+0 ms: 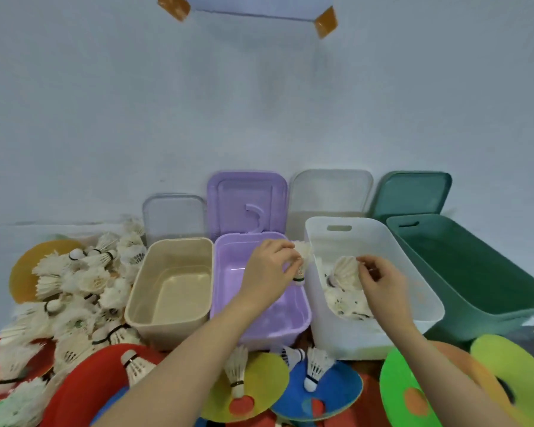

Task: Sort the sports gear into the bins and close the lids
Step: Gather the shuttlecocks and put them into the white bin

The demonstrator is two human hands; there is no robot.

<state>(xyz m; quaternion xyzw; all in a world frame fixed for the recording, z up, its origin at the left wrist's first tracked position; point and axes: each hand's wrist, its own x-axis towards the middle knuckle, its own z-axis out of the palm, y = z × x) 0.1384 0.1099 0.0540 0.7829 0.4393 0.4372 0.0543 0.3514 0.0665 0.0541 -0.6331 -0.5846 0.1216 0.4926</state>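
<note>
A shuttlecock [301, 266] pinched in the left hand [270, 269] and another [346, 272] in the right hand [379, 280] are best released low inside the white bin [429, 303], feathers unbent.

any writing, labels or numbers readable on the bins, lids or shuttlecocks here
None can be read.
White plastic bin, purple plastic bin, beige plastic bin, dark green plastic bin: plain walls, no labels.
White feather shuttlecocks: dark bands at the corks, any print too blurred to tell.
</note>
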